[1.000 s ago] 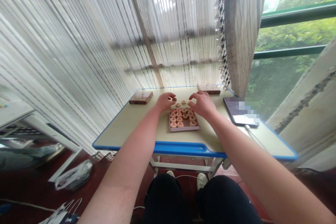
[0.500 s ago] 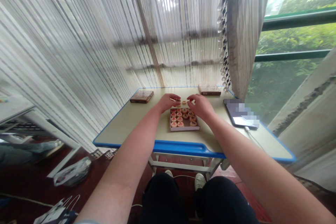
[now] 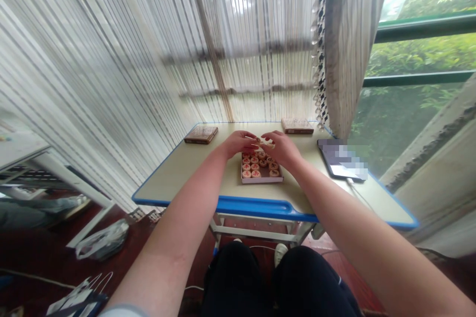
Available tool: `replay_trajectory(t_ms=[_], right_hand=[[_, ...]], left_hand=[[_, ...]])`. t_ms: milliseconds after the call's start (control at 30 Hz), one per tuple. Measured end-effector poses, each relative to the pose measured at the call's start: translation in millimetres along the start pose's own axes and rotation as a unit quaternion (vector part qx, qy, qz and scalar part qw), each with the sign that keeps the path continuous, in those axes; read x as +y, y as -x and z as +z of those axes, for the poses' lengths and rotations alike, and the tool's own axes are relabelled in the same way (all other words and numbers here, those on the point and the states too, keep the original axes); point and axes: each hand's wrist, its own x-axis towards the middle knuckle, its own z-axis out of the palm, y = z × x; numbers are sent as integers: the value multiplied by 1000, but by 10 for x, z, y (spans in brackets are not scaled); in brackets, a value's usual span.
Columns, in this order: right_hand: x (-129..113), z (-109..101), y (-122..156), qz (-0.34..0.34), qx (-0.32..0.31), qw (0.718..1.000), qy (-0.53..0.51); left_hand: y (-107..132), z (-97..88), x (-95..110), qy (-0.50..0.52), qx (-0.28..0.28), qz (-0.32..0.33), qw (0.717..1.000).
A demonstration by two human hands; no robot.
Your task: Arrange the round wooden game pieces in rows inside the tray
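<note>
My left hand (image 3: 238,143) is just beyond the far left corner of a shallow box (image 3: 262,182), its fingers closed on a round wooden Chinese chess piece (image 3: 258,140). Facing it, my right hand (image 3: 283,147) has its fingertips pinched around a pale piece (image 3: 271,145), partly hidden by the fingers. The fingertips of both hands almost meet. In the box, red-marked pieces (image 3: 255,174) stand in rows on the left and dark-marked pieces (image 3: 273,173) on the right. A gap shows the box floor at the near middle.
One flat brown box (image 3: 201,134) lies at the table's far left, another (image 3: 297,126) at the far right. A tablet (image 3: 341,161) with a plugged-in white cable (image 3: 359,191) rests on the right. The table has a blue edge (image 3: 255,205); a curtain (image 3: 256,74) hangs behind it.
My right hand has closed in on the loose piece behind the box, which no longer shows on the table. My left hand has shifted slightly right with its piece.
</note>
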Motion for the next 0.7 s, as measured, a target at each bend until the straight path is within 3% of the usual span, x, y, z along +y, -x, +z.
replay_trajectory(t_ms=[167, 567, 700], right_hand=[[-31, -21, 3, -35, 7, 999, 20], [-107, -47, 8, -34, 28, 998, 43], [-61, -71, -6, -9, -2, 1000, 26]], left_hand=[[39, 44, 48, -13, -15, 4, 1000], [50, 15, 83, -43, -43, 22, 998], [35, -49, 88, -94, 5, 44, 995]])
